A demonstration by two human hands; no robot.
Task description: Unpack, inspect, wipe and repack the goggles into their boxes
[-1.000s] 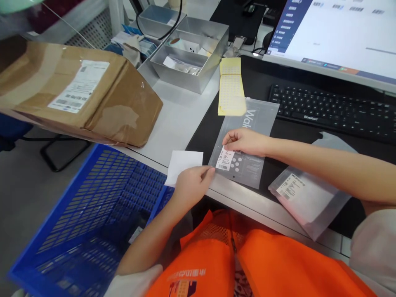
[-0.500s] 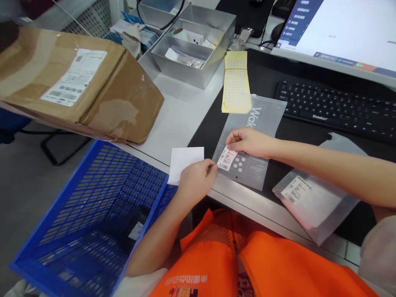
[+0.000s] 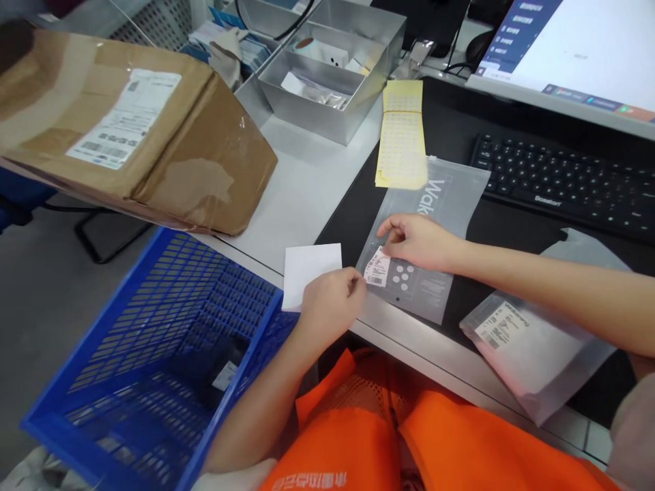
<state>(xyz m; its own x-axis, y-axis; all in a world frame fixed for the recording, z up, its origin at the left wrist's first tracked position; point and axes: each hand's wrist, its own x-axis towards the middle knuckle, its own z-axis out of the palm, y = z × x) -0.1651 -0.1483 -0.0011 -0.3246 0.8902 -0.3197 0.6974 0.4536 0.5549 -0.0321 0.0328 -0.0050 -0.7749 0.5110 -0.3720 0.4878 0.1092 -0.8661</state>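
Note:
A frosted zip bag (image 3: 432, 232) lies flat on the black desk mat (image 3: 450, 116). A white barcode label (image 3: 377, 267) sits on its near left corner. My right hand (image 3: 417, 240) rests on the bag with fingers curled and fingertips pressing the label's top edge. My left hand (image 3: 330, 305) is closed at the desk edge, pinching a white sheet of backing paper (image 3: 309, 271) beside the bag's corner.
A second frosted bag (image 3: 537, 348) with a label lies at the right. A yellow sticker sheet (image 3: 402, 136) overlaps the first bag's top. Behind are a keyboard (image 3: 563, 184), monitor (image 3: 578, 48) and metal trays (image 3: 332, 75). A cardboard box (image 3: 127, 136) and blue crate (image 3: 148, 354) stand left.
My right fingers have slid over the label, covering more of it. The left hand keeps its pinch on the white paper. The view has shifted slightly.

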